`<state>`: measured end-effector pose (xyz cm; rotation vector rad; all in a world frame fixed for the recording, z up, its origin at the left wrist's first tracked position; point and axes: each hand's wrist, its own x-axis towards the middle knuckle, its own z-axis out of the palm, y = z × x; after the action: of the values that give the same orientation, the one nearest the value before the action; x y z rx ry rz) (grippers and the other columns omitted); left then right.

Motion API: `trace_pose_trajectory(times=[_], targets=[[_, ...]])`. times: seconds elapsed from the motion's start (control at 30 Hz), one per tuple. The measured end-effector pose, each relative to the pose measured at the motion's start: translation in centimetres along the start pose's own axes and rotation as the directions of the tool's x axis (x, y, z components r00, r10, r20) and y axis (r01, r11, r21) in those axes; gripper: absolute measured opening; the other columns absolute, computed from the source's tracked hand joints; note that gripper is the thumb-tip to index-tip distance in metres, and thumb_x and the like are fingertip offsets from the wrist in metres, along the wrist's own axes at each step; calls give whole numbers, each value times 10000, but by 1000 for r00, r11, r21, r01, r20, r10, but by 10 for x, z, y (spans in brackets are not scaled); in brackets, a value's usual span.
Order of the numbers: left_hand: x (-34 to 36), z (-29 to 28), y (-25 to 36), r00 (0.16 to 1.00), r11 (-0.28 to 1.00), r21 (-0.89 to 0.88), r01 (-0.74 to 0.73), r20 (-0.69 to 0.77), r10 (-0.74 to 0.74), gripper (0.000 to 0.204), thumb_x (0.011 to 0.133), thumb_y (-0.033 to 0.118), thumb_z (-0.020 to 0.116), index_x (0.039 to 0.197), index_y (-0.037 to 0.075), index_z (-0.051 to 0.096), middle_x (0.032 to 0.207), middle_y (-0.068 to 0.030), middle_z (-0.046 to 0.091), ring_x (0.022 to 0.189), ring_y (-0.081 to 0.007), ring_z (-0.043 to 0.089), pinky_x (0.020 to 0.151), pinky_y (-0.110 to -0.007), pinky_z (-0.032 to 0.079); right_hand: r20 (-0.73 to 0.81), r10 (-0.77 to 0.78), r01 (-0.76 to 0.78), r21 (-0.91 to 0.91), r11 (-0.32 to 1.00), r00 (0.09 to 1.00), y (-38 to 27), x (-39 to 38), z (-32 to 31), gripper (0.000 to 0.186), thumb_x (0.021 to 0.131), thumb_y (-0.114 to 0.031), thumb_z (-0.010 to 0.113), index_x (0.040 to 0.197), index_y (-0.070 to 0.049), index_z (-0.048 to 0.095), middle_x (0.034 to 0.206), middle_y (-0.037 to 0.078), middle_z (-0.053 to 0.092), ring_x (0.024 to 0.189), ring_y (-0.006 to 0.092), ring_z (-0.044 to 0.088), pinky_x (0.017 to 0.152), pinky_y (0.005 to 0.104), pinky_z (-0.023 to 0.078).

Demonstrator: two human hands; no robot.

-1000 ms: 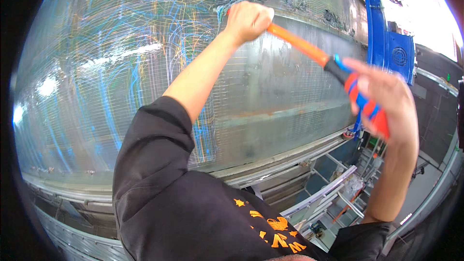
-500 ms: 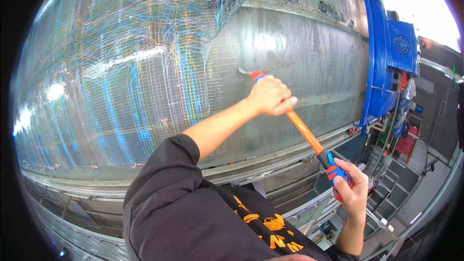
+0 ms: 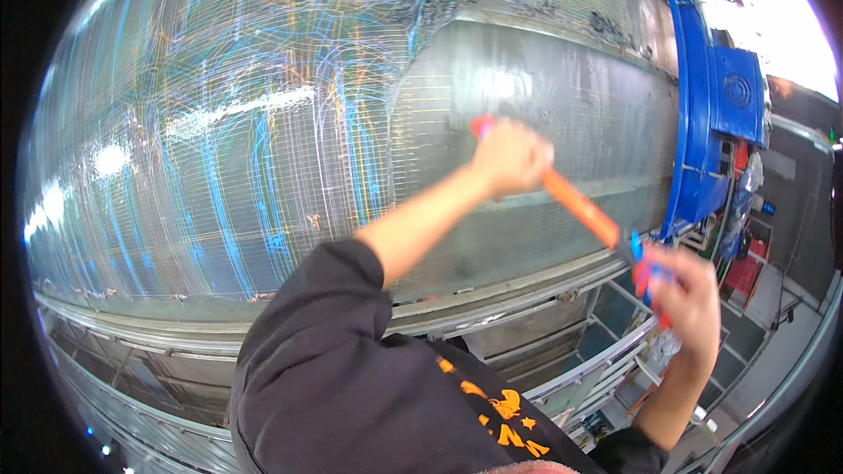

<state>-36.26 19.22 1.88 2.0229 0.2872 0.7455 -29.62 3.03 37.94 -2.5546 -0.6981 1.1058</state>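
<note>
A long-handled scraper with an orange shaft (image 3: 581, 208) slants across a large grey metal surface (image 3: 562, 92). My left hand (image 3: 512, 158) is wrapped round the shaft close to its red head (image 3: 482, 125). The blade beyond that head is blurred, so I cannot tell whether it touches the surface. At the other end, my right hand (image 3: 687, 294) is closed round the red and blue grip (image 3: 648, 276). Left of the scraper, the surface carries a glossy sheet of blue and yellow lines (image 3: 263, 158) over a fine grid.
Dark crumpled residue (image 3: 430, 2) lies along the far edge of the bare patch. A blue machine frame (image 3: 694, 123) borders the right side. The near side has a metal rail (image 3: 465, 305), with steel framework below. Shelving and red goods (image 3: 746, 276) stand at the lower right.
My right hand has moved up and to the right with the grip, so the shaft lies flatter. The left hand is slightly higher. The whole view has shifted a little too.
</note>
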Motion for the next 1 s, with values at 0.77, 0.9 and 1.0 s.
trace_pose_trajectory(times=[0.77,0.9,1.0], targets=[[-78,-16,51,961,957,-287,40,274,42,501,980,426,638,605,101,575,647,-100,585,664,-354,588,677,-481,434,7,255,-254,103,962,967,33,-103,57,507,887,-195,769,1352,-6,700,952,32,714,780,86,604,710,264,493],[-144,-40,76,991,980,-192,53,132,-28,486,925,445,673,577,127,555,610,-69,519,658,-319,543,700,-452,416,59,273,-278,142,950,960,49,-153,99,540,819,-60,812,1346,-18,704,1011,67,728,866,121,639,816,289,515],[-151,-51,58,1000,991,-131,8,28,-4,430,862,414,691,560,133,569,581,-54,502,620,-294,521,664,-440,402,41,166,-170,170,971,985,43,-154,133,507,839,-25,784,1340,-20,706,1022,104,738,842,160,669,785,282,515]])
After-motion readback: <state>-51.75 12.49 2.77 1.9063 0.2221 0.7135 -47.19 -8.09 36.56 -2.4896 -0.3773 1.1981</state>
